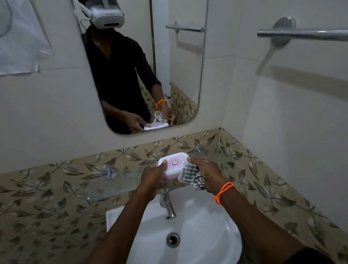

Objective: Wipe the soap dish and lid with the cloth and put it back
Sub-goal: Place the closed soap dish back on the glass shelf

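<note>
A white and pink soap dish (174,162) with its lid on sits over the glass shelf (118,182) below the mirror. My left hand (152,175) grips its left end, thumb on the lid. My right hand (206,174) holds a bunched checked cloth (190,174) in its palm, and its fingertips touch the right end of the dish. Whether the dish rests on the shelf or is held just above it, I cannot tell.
A white basin (209,234) with a chrome tap (168,206) lies under my forearms. The mirror (179,57) hangs above the shelf. A towel rail (307,33) juts from the right wall. Leaf-patterned tiles line the lower walls.
</note>
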